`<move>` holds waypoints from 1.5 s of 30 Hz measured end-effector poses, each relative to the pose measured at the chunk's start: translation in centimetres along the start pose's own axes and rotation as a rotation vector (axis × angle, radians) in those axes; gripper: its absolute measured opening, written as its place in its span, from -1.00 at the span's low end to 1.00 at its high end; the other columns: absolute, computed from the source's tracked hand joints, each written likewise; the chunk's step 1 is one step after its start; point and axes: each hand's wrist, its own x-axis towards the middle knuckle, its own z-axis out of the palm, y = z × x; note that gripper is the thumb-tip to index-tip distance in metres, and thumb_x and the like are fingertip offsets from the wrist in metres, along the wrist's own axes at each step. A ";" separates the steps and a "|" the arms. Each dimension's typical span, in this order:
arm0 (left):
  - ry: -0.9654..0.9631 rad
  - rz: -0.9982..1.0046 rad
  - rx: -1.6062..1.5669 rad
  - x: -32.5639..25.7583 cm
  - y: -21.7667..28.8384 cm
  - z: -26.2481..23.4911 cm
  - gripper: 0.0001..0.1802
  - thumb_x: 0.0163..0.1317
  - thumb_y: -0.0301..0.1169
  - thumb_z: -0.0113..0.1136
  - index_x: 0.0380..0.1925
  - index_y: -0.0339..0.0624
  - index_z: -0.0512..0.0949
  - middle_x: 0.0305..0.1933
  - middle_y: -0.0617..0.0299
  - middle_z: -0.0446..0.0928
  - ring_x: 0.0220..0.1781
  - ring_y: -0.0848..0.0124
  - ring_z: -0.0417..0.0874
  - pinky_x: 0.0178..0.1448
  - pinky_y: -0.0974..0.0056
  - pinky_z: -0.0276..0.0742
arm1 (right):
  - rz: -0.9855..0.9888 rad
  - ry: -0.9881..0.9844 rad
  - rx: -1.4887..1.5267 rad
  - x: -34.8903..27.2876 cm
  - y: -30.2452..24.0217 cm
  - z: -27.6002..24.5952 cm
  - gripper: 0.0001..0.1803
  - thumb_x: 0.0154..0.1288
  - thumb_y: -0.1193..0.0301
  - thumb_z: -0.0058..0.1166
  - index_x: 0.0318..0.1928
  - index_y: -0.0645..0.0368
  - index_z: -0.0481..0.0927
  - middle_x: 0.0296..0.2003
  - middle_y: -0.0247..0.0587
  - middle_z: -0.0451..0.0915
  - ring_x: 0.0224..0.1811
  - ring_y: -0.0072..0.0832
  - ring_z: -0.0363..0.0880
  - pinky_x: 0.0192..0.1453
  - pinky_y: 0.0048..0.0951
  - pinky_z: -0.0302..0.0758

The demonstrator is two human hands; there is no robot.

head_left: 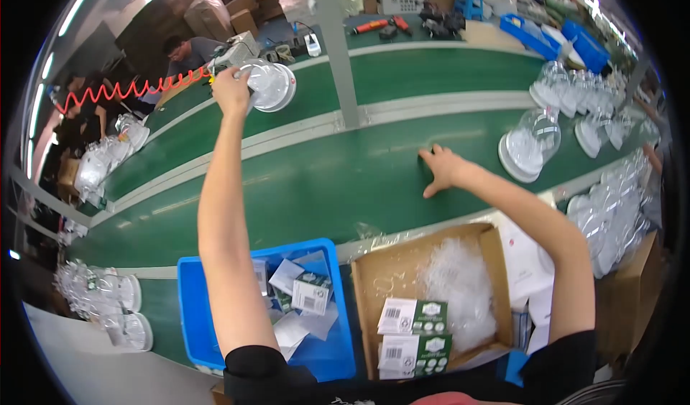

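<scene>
One clear dome [270,86] with a white rim is in the grip of a worker's left hand [231,91], whose fingers close on its left side, at the far green belt [431,68]. Whether the dome rests there or hangs just above cannot be told. The right hand [443,168] is open and holds nothing, fingers spread over the near green belt [316,175]; contact with the surface is unclear.

The hold at full stretch looks one-sided, so the smooth dome could twist or slip if the fingers loosen. A red coiled cord [129,91] runs close to that hand and could snag it. Swung right, the dome could strike the metal post [332,45] and crack or scuff.

On the near belt, a second dome [530,148] stands to the right of the open hand; a careless sweep of the forearm could tip it toward the clustered domes at far right. Nearest the worker, a blue bin [188,301] of papers lies under the left arm, beside a cardboard box [377,268] holding green-and-white cards [413,355], which a dragging sleeve might scatter.
</scene>
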 end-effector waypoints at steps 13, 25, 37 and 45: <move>-0.142 -0.022 -0.163 -2.4 1.8 10.1 -0.25 0.10 -0.34 0.22 0.32 -0.22 0.23 0.25 -0.05 0.42 0.31 -0.09 0.35 0.34 -0.04 0.29 | 0.053 -0.070 -0.025 -0.9 -0.9 -0.8 0.23 -0.17 -0.08 0.45 0.45 -0.04 0.01 0.43 0.26 -0.07 0.47 0.14 -0.02 0.42 -0.06 0.25; -0.311 -0.074 0.022 -6.9 -0.5 10.2 0.09 -0.14 -0.55 0.25 0.47 -0.05 -0.04 0.46 -0.38 -0.09 0.38 -0.28 0.20 0.37 0.02 0.32 | 0.025 0.036 0.021 -0.5 -1.0 0.5 0.22 -0.24 -0.10 0.46 0.42 -0.03 0.10 0.41 0.26 -0.02 0.45 0.19 0.00 0.38 -0.03 0.29; -0.807 0.018 -0.734 -19.4 9.2 -6.7 -0.41 0.16 -0.40 0.20 0.22 -0.26 0.32 0.05 -0.11 0.53 -0.26 0.32 0.68 -0.18 0.27 0.61 | 0.046 0.026 0.032 -0.1 -2.2 1.2 0.26 -0.36 -0.15 0.48 0.41 -0.03 0.17 0.40 0.19 0.06 0.41 0.12 0.11 0.36 -0.02 0.32; -1.063 0.629 -0.678 -28.1 21.9 -22.1 -0.79 0.16 -0.36 0.17 -0.21 -0.15 0.53 -0.32 0.02 0.56 -0.21 0.01 0.62 -0.19 0.02 0.54 | -0.435 0.388 0.380 -4.4 -2.3 0.8 -0.37 0.06 0.05 0.22 0.03 0.28 0.55 0.01 0.15 0.56 0.10 0.01 0.50 0.23 -0.16 0.41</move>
